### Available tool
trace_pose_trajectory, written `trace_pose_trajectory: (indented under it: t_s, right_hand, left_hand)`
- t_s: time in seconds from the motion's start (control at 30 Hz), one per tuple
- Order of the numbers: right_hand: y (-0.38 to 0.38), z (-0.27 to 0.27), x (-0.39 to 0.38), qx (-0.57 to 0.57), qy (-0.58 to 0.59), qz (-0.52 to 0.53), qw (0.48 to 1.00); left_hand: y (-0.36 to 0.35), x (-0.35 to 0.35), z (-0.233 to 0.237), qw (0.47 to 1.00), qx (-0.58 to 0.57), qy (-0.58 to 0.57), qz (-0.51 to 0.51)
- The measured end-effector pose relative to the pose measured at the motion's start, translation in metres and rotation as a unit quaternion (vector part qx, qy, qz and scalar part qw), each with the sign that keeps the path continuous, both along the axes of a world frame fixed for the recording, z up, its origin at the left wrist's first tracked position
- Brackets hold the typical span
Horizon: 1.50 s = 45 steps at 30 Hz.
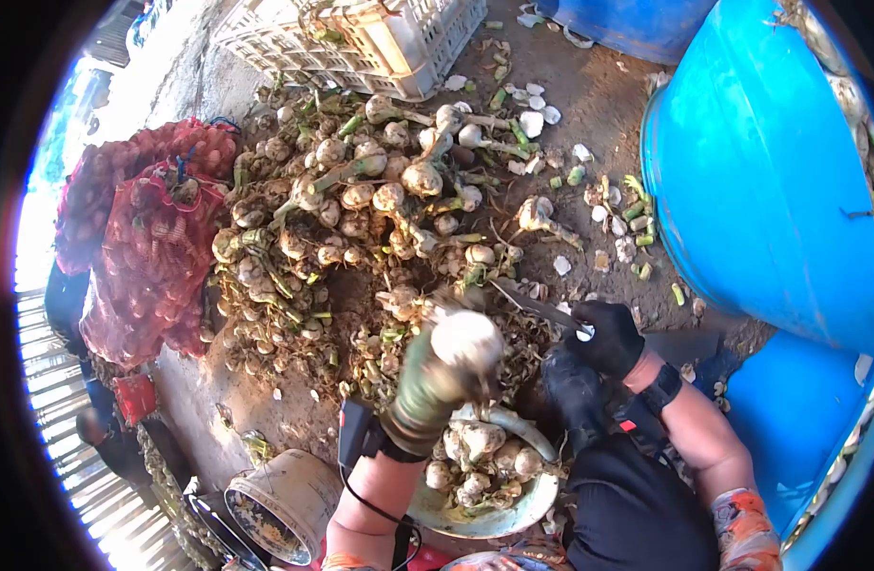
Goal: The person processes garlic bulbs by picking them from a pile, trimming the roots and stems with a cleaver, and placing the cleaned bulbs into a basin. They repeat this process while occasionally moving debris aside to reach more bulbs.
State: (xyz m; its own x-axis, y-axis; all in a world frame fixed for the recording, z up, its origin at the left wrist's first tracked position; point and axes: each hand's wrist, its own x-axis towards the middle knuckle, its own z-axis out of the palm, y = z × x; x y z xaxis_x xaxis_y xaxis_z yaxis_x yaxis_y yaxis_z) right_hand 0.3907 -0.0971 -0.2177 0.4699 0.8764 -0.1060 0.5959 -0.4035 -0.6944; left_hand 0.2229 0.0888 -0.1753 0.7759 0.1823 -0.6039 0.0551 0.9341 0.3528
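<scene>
My left hand [425, 385], in a greenish glove and smeared by motion, holds up a pale garlic bulb [466, 341]. Dark roots or scraps hang blurred around that bulb. In a black glove, my right hand [608, 339] is closed around a knife [532, 305], its blade pointing up and left. Blade and bulb are apart. Below my left hand, a pale green basin [522, 514] rests by my lap with several garlic bulbs [480, 443] in it. Beyond both hands spreads a big heap of untrimmed garlic [361, 190] with stalks and dirty roots.
Red mesh sacks [156, 257] of bulbs stand at the left. A white crate [427, 43] is at the back, a large blue tub [760, 181] at the right. A dirty bucket [294, 495] lies tilted at lower left. Cut stems [637, 214] litter the ground. Another person [113, 438] is at far left.
</scene>
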Motion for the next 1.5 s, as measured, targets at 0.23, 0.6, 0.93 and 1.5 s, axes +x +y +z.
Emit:
trace_pose_trajectory:
  t_s: [0.23,0.6,0.93,1.5]
  right_hand:
    - [0.024,0.045,-0.023,0.135,0.182,0.197,0.954]
    - [0.033,0.013,-0.025,0.078,0.161,-0.072,0.981]
    - [-0.006,-0.042,-0.028,-0.167,0.139,0.018,0.976]
    - [0.015,-0.053,-0.025,-0.172,0.171,-0.022,0.97]
  left_hand:
    - [-0.006,0.034,0.032,0.964,-0.063,-0.127,0.224]
    - [-0.048,0.019,-0.002,0.937,-0.019,-0.071,0.342]
    - [0.019,-0.044,0.02,0.856,0.317,-0.239,-0.331]
    - [0.084,-0.032,-0.182,0.995,0.086,0.053,-0.009]
